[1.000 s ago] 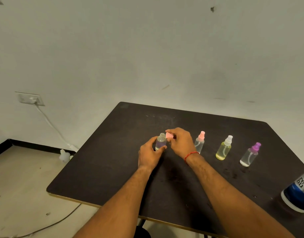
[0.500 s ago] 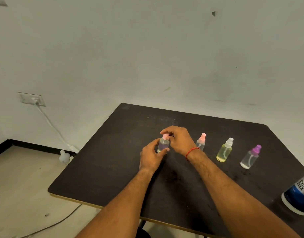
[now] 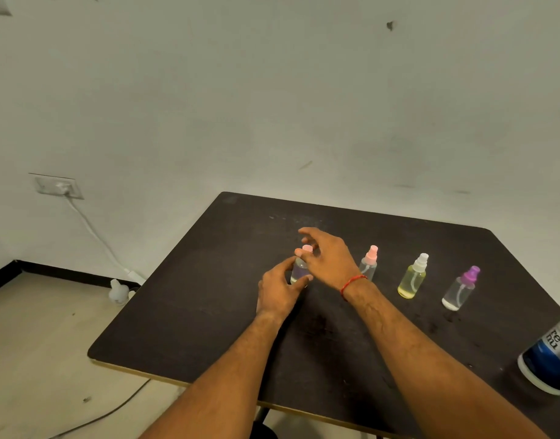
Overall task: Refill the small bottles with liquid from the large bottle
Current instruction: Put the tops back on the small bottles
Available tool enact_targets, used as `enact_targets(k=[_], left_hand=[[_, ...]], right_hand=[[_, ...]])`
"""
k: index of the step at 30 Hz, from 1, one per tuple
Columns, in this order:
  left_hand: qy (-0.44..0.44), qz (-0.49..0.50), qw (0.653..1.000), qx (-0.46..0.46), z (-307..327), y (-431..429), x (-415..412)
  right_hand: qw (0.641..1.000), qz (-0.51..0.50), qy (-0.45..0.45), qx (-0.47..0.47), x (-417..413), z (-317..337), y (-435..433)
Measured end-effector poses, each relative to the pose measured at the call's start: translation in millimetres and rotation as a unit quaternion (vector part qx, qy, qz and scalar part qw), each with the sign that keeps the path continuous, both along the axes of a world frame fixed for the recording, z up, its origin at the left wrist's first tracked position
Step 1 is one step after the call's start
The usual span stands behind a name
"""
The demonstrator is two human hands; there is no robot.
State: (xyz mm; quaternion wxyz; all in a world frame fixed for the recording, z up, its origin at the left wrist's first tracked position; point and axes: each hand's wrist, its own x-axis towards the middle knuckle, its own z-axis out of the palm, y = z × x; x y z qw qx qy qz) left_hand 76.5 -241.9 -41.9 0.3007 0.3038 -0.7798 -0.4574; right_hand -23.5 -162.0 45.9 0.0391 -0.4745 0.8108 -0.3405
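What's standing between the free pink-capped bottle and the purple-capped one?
In the head view, the yellow bottle with a white cap stands there upright, apart from the free pink-capped bottle and the purple-capped bottle.

Bare plain room: scuffed wall, dark table.

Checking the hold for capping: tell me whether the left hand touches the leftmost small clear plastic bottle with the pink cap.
Touching. The head view shows the left hand with thumb and forefinger wrapped against the small clear pink-capped bottle, no gap.
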Motion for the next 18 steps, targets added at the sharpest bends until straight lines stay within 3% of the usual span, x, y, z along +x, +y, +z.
enact_targets(k=[4,9,14,18], left_hand=[[-0.002,-0.001,1.000,0.000,-1,0,0],[-0.010,-0.001,1.000,-0.010,2,2,1],[0.011,-0.015,1.000,0.002,0,0,1],[0.011,-0.010,1.000,0.000,-1,0,0]], right_hand=[[0.998,-0.026,0.024,-0.047,-1,-8,2],[0.996,-0.085,0.027,0.006,4,-6,2],[0.996,-0.034,-0.047,-0.074,4,-16,6],[0.989,-0.071,-0.055,-0.119,6,-23,11]])
